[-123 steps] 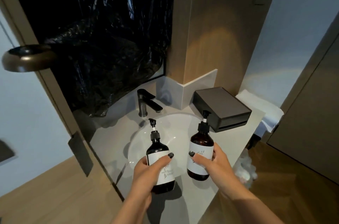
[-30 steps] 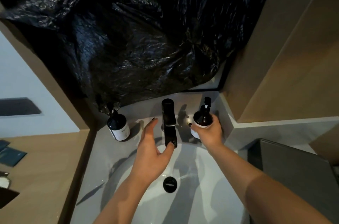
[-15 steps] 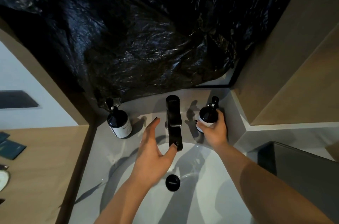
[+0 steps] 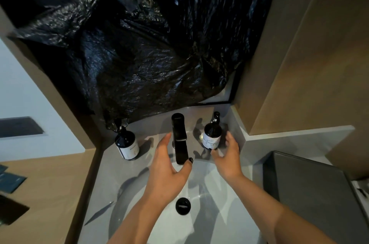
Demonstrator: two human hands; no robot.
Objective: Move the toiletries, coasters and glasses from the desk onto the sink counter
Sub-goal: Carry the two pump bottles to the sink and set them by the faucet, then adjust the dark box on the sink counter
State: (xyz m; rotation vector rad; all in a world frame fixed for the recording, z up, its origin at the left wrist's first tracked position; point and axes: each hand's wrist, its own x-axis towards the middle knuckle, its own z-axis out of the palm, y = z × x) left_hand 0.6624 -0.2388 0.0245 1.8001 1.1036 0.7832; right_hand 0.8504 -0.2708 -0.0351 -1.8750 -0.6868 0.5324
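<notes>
Black is the tap, upright at the back of the white basin, and I place everything by it. Left of the tap a dark pump bottle with a white label stands on the grey counter, close to the wall corner; its glass is too dark for me to see what fills it. Right of the tap the second bottle stands upright on the counter in the back corner, pump on top, equally opaque. My right hand is at that bottle with thumb and fingers spread loosely round its lower half; I cannot tell whether they touch the label or sit just off it, and they do not look clamped. My left hand hovers in front of the tap, fingers straight and relaxed, holding nothing, thumb tip just beside the spout. Below the tap, in the basin, sits a black drain plug. Crumpled black plastic sheeting hangs over the wall behind the tap. Far right of the tap lies a closed dark box.
</notes>
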